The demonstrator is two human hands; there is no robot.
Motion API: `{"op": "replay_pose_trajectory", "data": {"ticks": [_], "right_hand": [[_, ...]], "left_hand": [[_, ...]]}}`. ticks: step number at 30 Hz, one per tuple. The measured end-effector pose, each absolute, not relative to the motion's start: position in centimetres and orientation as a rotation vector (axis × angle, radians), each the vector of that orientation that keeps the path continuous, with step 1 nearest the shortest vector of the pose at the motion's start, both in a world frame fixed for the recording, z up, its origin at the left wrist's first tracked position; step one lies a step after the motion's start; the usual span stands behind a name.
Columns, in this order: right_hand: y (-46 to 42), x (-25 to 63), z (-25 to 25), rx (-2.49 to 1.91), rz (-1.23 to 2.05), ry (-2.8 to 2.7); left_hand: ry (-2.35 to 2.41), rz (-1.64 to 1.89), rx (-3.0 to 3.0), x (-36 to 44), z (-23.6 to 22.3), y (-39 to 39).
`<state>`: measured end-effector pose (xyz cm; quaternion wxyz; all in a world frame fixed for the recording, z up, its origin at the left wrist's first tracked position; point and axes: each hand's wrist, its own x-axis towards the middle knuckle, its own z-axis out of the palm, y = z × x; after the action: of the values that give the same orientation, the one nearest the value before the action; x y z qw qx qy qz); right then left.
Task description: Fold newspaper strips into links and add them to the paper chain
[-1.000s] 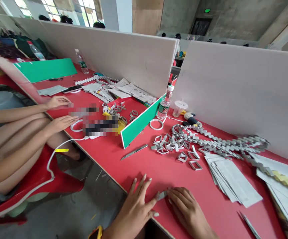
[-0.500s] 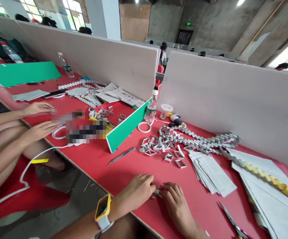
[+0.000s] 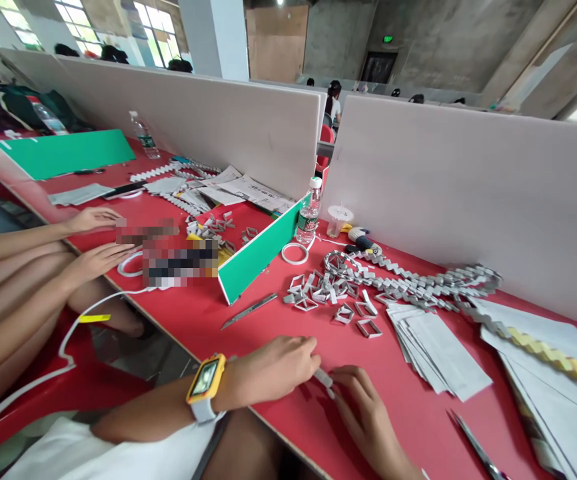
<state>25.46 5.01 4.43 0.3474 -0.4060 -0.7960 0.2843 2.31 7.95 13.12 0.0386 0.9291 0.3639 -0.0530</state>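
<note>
A small folded grey-white paper strip [image 3: 323, 378] is held just above the red tabletop between my two hands. My left hand [image 3: 281, 363], wearing a yellow-framed watch [image 3: 205, 381] on the wrist, is closed on one end, its fingertips partly hidden. My right hand [image 3: 363, 407] pinches at the other end with curved fingers. Beyond them lie loose folded paper links [image 3: 318, 291] and a long zigzag paper chain [image 3: 418, 283]. A stack of cut paper strips [image 3: 436, 350] rests to the right of the links.
Scissors [image 3: 481, 448] lie at the lower right, a craft knife [image 3: 249, 311] at the left. A green divider [image 3: 263, 250] stands beside a water bottle [image 3: 308, 217], a tape ring [image 3: 294, 254] and a lidded cup [image 3: 339, 220]. A co-worker's hands [image 3: 96, 257] work at left.
My left hand has risen slightly and moved right, and my hands are a little farther apart, showing more of the paper strip. The view has shifted slightly left.
</note>
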Motion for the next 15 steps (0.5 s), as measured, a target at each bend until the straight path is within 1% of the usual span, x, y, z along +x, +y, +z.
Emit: {"op": "replay_pose_trajectory", "data": {"ticks": [3,5,8,12,15], "right_hand": [[5.2,26.2,4.5,-1.221,0.982,-1.828],[5.6,26.7,4.5,-1.327,1.139,-1.627],[6.4,27.5,4.5,-1.352,1.367,-1.391],[7.1,28.7,3.5,-1.306,1.530,-1.165],[7.4,29.4,3.1,-1.319,1.595,-1.074]], "left_hand": [[1.057,-0.007,2.852,3.3,13.8,9.6],[0.880,0.105,2.795,4.7,13.5,11.4],[0.582,0.257,2.592,7.1,12.0,14.1],[0.625,0.534,2.293,8.5,10.0,15.3],[0.657,0.649,1.984,8.1,8.9,15.0]]}}
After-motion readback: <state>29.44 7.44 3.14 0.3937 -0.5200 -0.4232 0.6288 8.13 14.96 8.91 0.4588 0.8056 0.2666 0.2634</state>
